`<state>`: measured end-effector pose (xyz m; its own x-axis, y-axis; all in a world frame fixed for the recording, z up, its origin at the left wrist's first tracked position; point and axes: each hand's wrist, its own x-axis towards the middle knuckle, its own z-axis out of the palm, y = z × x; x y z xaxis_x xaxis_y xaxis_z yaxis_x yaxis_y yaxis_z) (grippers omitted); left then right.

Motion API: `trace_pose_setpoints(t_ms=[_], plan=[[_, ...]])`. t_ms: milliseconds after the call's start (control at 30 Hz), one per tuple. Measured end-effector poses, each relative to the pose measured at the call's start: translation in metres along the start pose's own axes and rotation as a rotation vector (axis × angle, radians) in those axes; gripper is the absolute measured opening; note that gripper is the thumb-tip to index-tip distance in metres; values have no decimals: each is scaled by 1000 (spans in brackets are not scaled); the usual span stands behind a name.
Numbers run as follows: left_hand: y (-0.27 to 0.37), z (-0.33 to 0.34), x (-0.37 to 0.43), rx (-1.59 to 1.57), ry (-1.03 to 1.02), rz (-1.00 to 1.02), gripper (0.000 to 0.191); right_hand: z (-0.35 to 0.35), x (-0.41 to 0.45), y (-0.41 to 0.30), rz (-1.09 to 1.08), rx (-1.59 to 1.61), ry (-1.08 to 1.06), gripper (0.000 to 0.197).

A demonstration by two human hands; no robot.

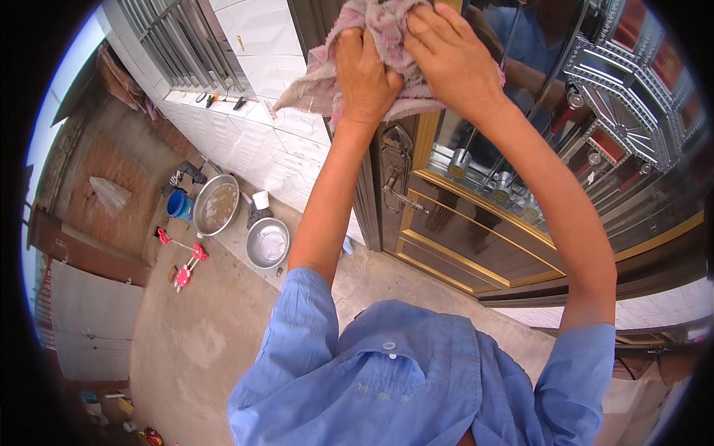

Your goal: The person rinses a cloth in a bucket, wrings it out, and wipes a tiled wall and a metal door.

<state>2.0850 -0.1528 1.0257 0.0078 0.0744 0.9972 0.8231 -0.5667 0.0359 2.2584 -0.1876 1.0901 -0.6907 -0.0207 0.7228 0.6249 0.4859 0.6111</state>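
Both arms reach up to a pink and grey towel (312, 83) at the top of the view, bunched against the upper part of a dark, gold-trimmed glass door (479, 234). My left hand (365, 78) grips the towel with curled fingers. To its right, my right hand (454, 64) holds the same towel, its fingers pressing into the folds. Below the towel, the ornate metal door handle (399, 184) sticks out from the door's edge. The glass reflects part of a person in blue.
On the concrete floor at the left are a large metal basin (217, 206) with murky water, a smaller basin (268, 243), a blue bucket (179, 205) and a pink toy scooter (184, 273). White tiled wall (245, 134) adjoins the door, below a barred window (184, 44).
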Motion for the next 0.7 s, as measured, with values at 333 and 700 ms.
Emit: trace_pose_setpoints(t_ms=[333, 700], plan=[[51, -69, -281, -175, -341, -860, 31, 5, -190, -146, 216, 427, -398, 25], [-56, -49, 7, -332, 249, -631, 19, 21, 35, -74, 782, 760, 204, 26]])
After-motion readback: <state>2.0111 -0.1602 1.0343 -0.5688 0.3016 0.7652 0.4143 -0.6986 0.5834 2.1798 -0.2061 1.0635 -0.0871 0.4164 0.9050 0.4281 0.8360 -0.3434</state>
